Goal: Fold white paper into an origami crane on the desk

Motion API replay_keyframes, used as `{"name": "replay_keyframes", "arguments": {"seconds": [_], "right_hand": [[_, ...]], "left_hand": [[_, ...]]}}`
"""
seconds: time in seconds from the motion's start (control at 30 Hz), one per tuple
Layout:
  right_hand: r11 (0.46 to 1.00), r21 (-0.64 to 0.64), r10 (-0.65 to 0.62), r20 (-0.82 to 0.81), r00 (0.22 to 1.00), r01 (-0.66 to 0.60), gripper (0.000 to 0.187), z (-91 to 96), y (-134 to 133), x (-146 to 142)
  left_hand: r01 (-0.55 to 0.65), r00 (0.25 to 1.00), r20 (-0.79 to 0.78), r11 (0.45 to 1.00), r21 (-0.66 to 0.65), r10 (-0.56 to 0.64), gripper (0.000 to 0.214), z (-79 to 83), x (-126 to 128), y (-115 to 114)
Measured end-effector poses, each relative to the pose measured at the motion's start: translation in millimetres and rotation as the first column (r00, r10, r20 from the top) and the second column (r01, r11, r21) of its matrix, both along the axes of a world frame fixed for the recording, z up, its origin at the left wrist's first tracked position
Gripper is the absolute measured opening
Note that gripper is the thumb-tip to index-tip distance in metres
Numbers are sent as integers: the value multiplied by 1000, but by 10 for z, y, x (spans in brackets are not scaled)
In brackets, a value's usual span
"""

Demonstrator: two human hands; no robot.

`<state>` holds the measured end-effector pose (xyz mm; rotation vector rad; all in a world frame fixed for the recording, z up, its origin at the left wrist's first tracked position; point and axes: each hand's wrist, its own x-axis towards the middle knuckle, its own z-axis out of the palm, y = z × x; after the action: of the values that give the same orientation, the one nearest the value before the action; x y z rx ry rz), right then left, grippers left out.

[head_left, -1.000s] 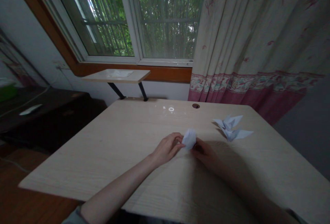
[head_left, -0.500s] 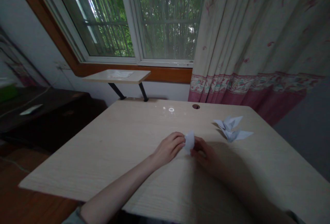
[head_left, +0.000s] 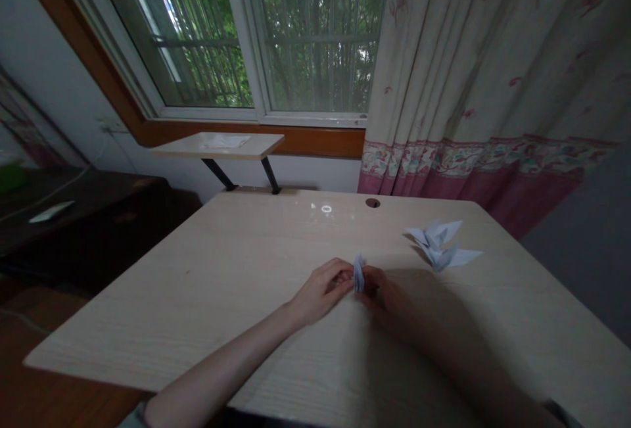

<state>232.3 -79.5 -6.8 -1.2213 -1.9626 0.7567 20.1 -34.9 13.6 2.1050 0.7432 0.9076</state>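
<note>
Both hands meet over the middle of a pale wooden table (head_left: 207, 283). Between them stands a small folded piece of white paper (head_left: 358, 273), seen edge-on and upright. My left hand (head_left: 320, 290) pinches it from the left with fingers curled. From the right, my right hand (head_left: 382, 293) grips it, fingers closed and in shadow. Both wrists rest low near the tabletop.
Two finished white folded paper shapes (head_left: 441, 244) lie on the table to the right of my hands. A cable hole (head_left: 373, 202) sits near the far edge. Behind are a small shelf (head_left: 217, 145), a window, a curtain (head_left: 493, 86) and a dark cabinet (head_left: 73, 211) at left.
The paper between my fingers has been pressed narrower, from a broad rounded shape to a thin upright sliver. Both hands stayed in about the same place.
</note>
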Motion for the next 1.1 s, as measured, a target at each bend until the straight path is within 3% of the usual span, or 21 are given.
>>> {"name": "replay_keyframes", "arguments": {"seconds": [0.2,0.33,0.6,0.9,1.1], "right_hand": [[1000,18,-12,-43,999,13,23,4,22,16],[999,25,-40,-27,999,40,21,69,-2,2],[991,69,-115,10,993,114,13,33,-21,-50],[980,34,-199,45,979,197,13,107,-26,-77],[984,-88,-161,-65,985,155,6,83,-3,-17]], "left_hand": [[34,999,-5,998,60,-34,24,-1,-17,30],[-10,1000,-15,998,69,11,24,-23,-17,31],[-45,992,103,976,-214,68,22,-96,52,-23],[-106,994,23,981,-165,111,21,-121,46,-1],[-94,995,0,954,-284,98,12,-34,40,9]]}}
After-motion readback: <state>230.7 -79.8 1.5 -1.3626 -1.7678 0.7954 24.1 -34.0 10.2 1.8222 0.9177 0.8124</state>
